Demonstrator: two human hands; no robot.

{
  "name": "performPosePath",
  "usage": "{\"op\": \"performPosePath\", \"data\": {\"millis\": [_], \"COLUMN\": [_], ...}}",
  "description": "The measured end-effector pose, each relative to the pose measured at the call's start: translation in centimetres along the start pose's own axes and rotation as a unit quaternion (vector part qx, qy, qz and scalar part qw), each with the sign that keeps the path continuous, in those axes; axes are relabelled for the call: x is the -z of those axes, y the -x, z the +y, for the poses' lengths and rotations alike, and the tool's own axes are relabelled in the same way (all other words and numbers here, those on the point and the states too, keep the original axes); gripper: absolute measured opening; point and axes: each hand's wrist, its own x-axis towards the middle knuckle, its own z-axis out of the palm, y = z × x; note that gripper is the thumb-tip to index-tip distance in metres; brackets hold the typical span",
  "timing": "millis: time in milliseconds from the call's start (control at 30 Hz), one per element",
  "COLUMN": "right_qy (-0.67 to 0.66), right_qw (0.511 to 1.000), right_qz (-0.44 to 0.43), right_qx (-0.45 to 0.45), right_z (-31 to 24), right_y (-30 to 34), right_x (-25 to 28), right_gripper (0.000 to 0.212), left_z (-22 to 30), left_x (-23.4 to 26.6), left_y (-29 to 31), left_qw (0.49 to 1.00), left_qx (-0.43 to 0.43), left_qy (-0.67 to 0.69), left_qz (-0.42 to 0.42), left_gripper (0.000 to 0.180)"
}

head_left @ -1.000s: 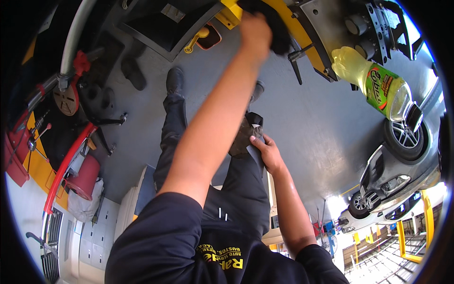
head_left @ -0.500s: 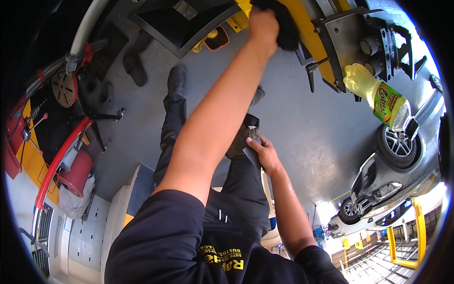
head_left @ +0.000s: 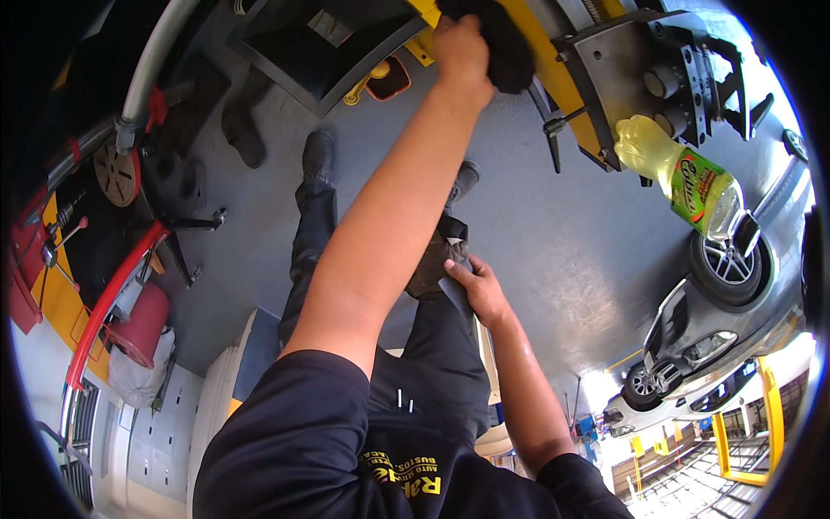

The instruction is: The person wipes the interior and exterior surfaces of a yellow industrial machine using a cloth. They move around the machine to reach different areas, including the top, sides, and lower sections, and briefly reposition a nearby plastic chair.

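Note:
My left hand (head_left: 462, 56) is stretched far forward, its fingers closed on a black, fuzzy cloth (head_left: 506, 52) beside the yellow beam of a machine. What lies under the cloth is hidden. Close to my thighs, my right hand (head_left: 477, 290) grips a dark brown, grimy piece (head_left: 428, 275) with a greyish flat edge, thumb on top. My left forearm covers part of that piece, and I cannot tell its kind.
A black tray-like hood (head_left: 320, 48) and a small brown dish (head_left: 389, 80) lie ahead. To the right are a steel machine head (head_left: 618, 65), a yellow-green plastic bottle (head_left: 683, 177) and a parked car (head_left: 692, 324). A red drum (head_left: 143, 324) stands at left.
My left hand and the black cloth have shifted slightly left in view, still by the yellow beam. My right hand keeps its grip on the dark piece, slightly lower in view.

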Motion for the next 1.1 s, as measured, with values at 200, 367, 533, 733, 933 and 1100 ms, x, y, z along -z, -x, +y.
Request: {"op": "performPosePath", "data": {"millis": [200, 367, 533, 733, 933, 1100], "right_qy": [-0.005, -0.045, -0.044, -0.039, -0.033, -0.039], "right_qw": [1.0, 0.999, 0.999, 0.999, 0.999, 0.999], "right_qz": [0.001, 0.023, 0.014, 0.01, 0.011, 0.01], "right_qx": [0.011, -0.007, -0.004, 0.005, 0.022, 0.028], "right_z": [-0.7, 0.9, 0.5, -0.5, -0.5, 0.7], "right_y": [0.4, -0.4, 0.4, 0.9, 1.6, 2.0], "right_x": [1.1, 2.6, 2.4, 1.2, 0.2, -1.0], "right_gripper": [0.039, 0.042, 0.043, 0.042, 0.037, 0.036], "left_z": [-1.9, -4.1, 1.7, 1.7, 7.3, 7.4], "left_x": [6.6, 3.9, 1.9, 1.1, -3.9, -4.8], "left_y": [-13.5, -8.6, -6.1, -0.7, 6.8, 5.5], "left_qw": [0.986, 0.999, 0.996, 0.993, 0.98, 0.944], "left_qx": [0.111, 0.008, 0.082, -0.023, -0.163, -0.327], "left_qy": [0.125, 0.045, -0.021, -0.115, -0.117, -0.043], "left_qz": [-0.025, -0.024, 0.022, 0.015, -0.007, 0.006], "left_gripper": [0.033, 0.032, 0.049, 0.039, 0.034, 0.031]}}
